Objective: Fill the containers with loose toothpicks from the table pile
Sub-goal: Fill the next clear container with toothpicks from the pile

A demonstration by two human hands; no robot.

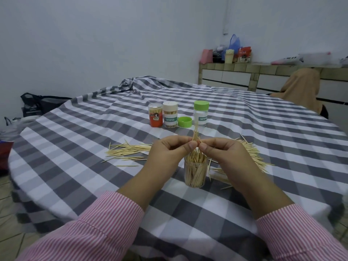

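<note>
From the head camera, the left hand (169,151) and right hand (224,153) meet above a clear open container (194,172) partly filled with toothpicks; both pinch a small upright bundle of toothpicks (195,133) at its lower end. Loose toothpick piles lie on the checked tablecloth (75,147), one to the left (128,149), one behind the right hand (252,153). Farther back stand an orange container (155,115), a white-lidded container (170,114), a loose green lid (184,122) and a green-lidded container (201,113)

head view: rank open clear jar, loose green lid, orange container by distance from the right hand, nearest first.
From the right hand:
1. Open clear jar, just below the hand, between both wrists.
2. Loose green lid, beyond the hand, mid-table.
3. Orange container, farthest, left end of the back row.
</note>
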